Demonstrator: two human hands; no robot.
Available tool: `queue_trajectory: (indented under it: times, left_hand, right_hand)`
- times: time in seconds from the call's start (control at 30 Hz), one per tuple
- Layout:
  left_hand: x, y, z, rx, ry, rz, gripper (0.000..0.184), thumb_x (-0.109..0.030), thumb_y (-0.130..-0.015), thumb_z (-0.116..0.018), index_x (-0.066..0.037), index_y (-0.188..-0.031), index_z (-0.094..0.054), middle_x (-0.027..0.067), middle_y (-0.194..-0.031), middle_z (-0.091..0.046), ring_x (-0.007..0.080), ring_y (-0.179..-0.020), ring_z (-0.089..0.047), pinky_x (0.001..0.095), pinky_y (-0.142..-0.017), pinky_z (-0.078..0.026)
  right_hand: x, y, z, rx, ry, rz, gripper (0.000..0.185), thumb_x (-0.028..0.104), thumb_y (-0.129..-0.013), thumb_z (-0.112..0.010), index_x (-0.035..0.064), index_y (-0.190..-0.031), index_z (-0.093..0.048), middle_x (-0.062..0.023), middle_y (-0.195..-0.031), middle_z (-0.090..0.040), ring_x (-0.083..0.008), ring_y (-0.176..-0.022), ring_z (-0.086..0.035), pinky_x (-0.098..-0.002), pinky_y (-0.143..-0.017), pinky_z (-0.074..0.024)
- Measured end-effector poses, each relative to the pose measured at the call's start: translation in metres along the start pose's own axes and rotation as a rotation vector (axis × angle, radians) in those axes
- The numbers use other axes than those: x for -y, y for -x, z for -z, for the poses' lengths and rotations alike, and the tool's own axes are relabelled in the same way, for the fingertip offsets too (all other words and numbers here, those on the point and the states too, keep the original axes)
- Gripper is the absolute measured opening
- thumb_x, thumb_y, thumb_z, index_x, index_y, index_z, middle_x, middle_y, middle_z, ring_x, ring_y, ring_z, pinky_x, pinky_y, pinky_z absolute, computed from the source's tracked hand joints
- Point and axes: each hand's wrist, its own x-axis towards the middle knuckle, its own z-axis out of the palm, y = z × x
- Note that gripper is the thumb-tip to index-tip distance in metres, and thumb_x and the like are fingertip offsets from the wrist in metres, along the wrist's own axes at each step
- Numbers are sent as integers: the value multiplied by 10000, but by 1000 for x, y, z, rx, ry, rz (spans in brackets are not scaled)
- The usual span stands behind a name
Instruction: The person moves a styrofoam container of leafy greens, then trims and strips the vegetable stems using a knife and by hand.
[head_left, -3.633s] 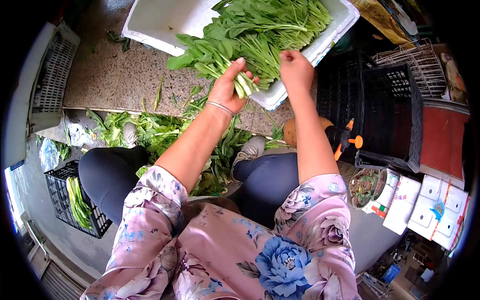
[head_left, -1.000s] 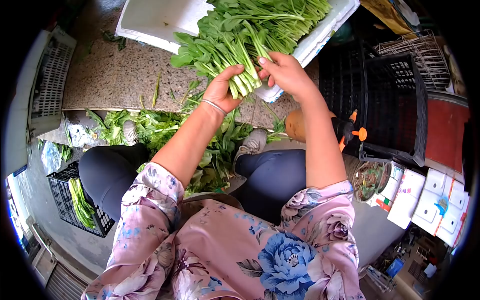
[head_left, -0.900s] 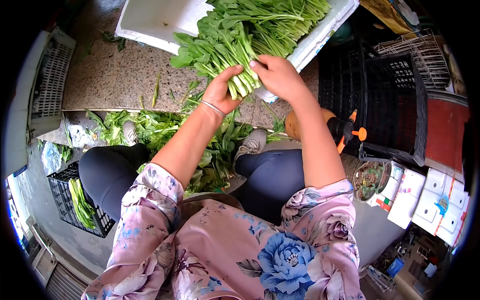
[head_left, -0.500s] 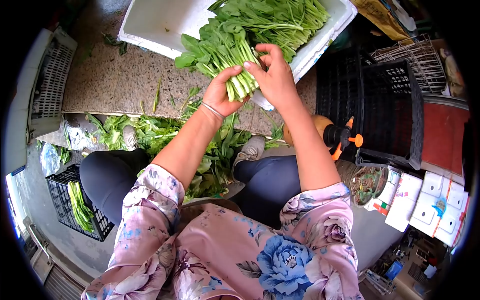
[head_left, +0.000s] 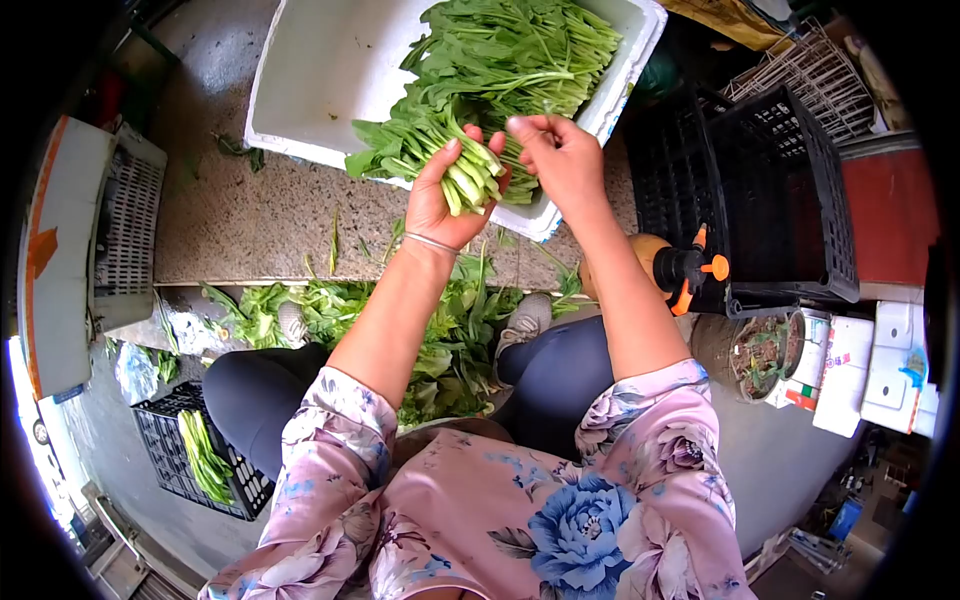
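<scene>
A bunch of leafy green stems (head_left: 466,178) is wrapped in my left hand (head_left: 440,205), cut ends toward me. Close to its right, my right hand (head_left: 562,160) hangs over the near right wall of a white foam box (head_left: 345,60); its thumb and index finger are drawn together, and what they hold, if anything, is too small to make out. Inside the box, more leafy greens (head_left: 510,60) lie piled on the right side, stems pointing right.
Loose leaves (head_left: 450,340) cover the floor by my shoes, below a stone ledge (head_left: 250,225). An orange-handled sprayer (head_left: 685,268) and black crates (head_left: 775,190) stand right. At left, stems lie on another black crate (head_left: 165,440).
The view has shifted. My left hand has closed more tightly round the bunch, which is now more compact. My right hand has come off the stems and moved slightly right.
</scene>
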Motion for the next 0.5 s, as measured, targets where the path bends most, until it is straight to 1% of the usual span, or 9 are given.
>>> queue_trajectory:
  times: [0.03,0.07,0.17,0.23,0.3,0.37,0.43,0.47,0.5]
  left_hand:
    - [1,2,-8,-11,40,-50,216,-124,-796,-582,-63,-1001,-545,59,-996,-589,221,-1003,-546,414,-877,-422]
    - [1,3,-15,-30,57,-83,202,-137,-811,-576,-67,-996,-541,55,-1015,-587,225,-1041,-534,425,-881,-416]
    - [0,5,-34,-20,199,-104,242,-147,-843,-536,-56,-1067,-523,88,-1097,-569,221,-1043,-532,388,-882,-418]
    - [-3,8,-42,32,200,-91,238,-179,-866,-506,-49,-1064,-526,99,-1100,-567,228,-1037,-531,387,-869,-423]
    - [-4,12,-51,54,190,-118,265,-210,-880,-482,-44,-1083,-519,117,-1111,-559,239,-1034,-529,385,-869,-423]
    - [-8,15,-62,82,176,-114,291,-236,-887,-468,-40,-1096,-515,134,-1126,-548,251,-1062,-508,398,-890,-413]
    - [-9,21,-75,53,149,-117,285,-280,-888,-476,-100,-1106,-517,108,-1180,-527,254,-1026,-497,383,-907,-381]
    - [-12,20,-72,158,122,-94,296,-289,-889,-478,-93,-1108,-514,122,-1175,-525,268,-1027,-500,402,-907,-393]
    - [-13,21,-74,159,120,-92,296,-289,-889,-478,-93,-1108,-514,122,-1175,-525,268,-1027,-500,402,-907,-393]
  right_hand:
    - [4,-1,6,-57,-26,-32,386,366,-779,-644,-17,-818,-612,-21,-596,-548,-101,-565,-516,-252,-539,-417]
    - [-4,-6,10,-114,98,58,440,419,-798,-610,-19,-843,-602,-23,-613,-540,-107,-579,-497,-260,-548,-407]
    - [-2,-4,10,-113,-52,51,469,437,-820,-574,-29,-873,-587,-27,-659,-537,-106,-609,-474,-256,-571,-398]
    - [13,6,7,-100,-116,50,457,410,-850,-543,-38,-937,-577,-19,-700,-529,-101,-636,-454,-241,-585,-385]
    - [41,26,6,-57,-277,89,375,309,-904,-489,-10,-1083,-573,59,-667,-407,-36,-580,-333,-186,-504,-281]
    - [61,44,4,-80,-119,194,378,279,-906,-488,4,-1161,-537,39,-745,-493,-34,-635,-406,-181,-556,-348]
    - [77,71,0,-38,-62,282,387,266,-869,-542,30,-1175,-521,-127,-1014,-619,-166,-934,-590,-252,-803,-443]
    - [72,79,-7,-63,-48,393,379,248,-861,-552,51,-1184,-520,-132,-1031,-614,-186,-947,-594,-268,-807,-450]
    - [67,83,-15,-87,-30,504,377,230,-853,-562,72,-1192,-518,-137,-1048,-609,-205,-960,-598,-283,-811,-456]
